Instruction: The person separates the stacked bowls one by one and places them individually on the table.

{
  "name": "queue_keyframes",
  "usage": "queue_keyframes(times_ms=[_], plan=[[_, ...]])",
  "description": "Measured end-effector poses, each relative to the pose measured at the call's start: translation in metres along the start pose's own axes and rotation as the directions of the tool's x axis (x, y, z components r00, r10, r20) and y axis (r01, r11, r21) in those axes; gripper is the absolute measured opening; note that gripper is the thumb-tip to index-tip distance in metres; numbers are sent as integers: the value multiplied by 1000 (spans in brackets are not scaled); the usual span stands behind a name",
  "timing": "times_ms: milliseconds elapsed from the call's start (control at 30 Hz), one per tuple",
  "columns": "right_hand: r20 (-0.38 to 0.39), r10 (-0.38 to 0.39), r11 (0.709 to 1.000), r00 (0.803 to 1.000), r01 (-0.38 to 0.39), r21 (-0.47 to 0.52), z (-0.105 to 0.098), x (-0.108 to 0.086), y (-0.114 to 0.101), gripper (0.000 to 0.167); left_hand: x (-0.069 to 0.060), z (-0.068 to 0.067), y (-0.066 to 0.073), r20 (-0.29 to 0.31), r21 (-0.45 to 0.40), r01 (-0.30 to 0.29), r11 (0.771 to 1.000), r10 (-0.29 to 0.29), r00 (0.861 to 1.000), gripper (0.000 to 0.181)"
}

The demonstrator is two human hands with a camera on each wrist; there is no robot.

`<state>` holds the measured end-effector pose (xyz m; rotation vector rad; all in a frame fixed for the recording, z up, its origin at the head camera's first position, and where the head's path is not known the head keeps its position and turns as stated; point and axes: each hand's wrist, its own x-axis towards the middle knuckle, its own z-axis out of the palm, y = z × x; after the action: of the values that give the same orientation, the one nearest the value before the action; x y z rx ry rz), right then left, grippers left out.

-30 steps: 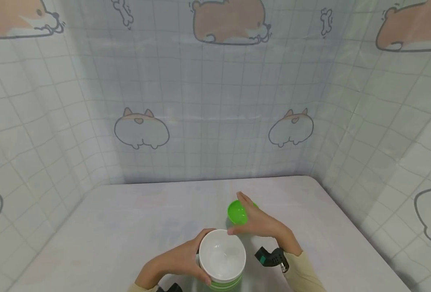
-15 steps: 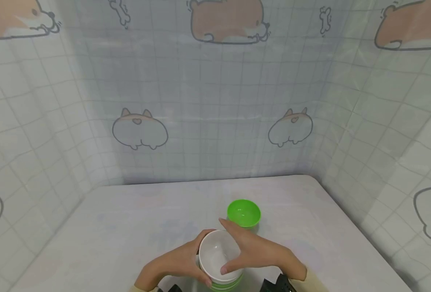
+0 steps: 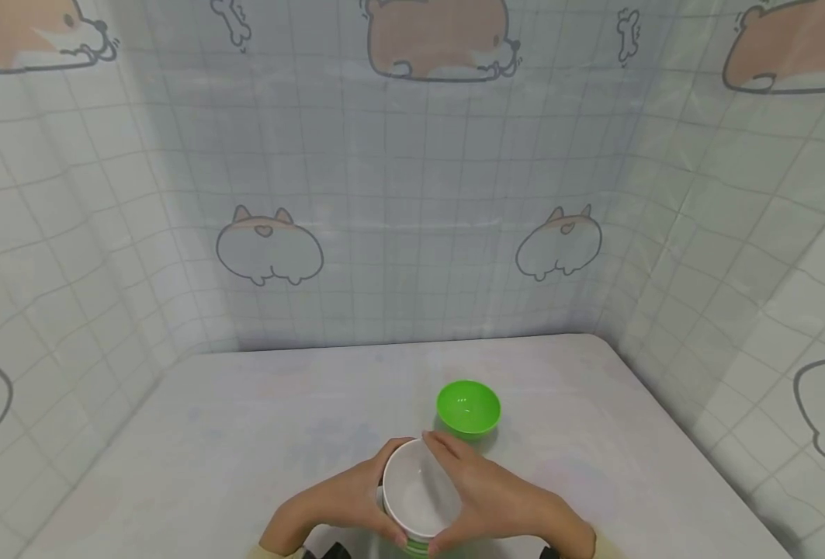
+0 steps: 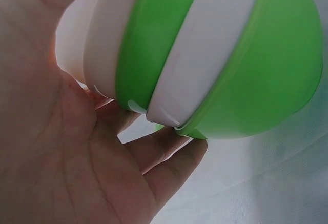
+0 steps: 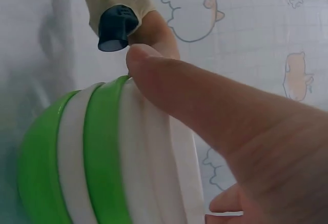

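Observation:
Near the table's front edge stands a stack of nested bowls, green and white in turn, with a white bowl (image 3: 419, 491) uppermost. Along the left side of the stack (image 4: 195, 55), my left hand (image 3: 356, 497) holds it, fingers at the far side and thumb at the near side. My right hand (image 3: 489, 493) grips the top white bowl from the right; its thumb (image 5: 169, 83) lies against the white wall in the right wrist view. The hands cover both sides of the rim. Just behind them, a single green bowl (image 3: 469, 408) sits upright on the table.
The white table (image 3: 258, 419) has a rounded far right corner. Behind it and at both sides hangs a checked curtain (image 3: 412, 295) with cartoon dog drawings.
My right hand has come from beside the green bowl, across the stack's top, onto the white bowl's right side. The left hand and both the stack and green bowl stay put.

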<state>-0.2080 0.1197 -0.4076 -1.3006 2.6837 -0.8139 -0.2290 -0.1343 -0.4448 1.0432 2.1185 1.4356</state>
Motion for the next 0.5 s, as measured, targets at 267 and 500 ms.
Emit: queue_keyframes(times_ms=[267,500], plan=[[-33,1,1000,999,-1,19,4,3,3,118,0,0,-3,11,2,7,1000,-7,1000,102],[-26,30,995,999,-28,95,3,6,2,117,1,-1,-3,8,-15,-2,1000,2,1000,102]])
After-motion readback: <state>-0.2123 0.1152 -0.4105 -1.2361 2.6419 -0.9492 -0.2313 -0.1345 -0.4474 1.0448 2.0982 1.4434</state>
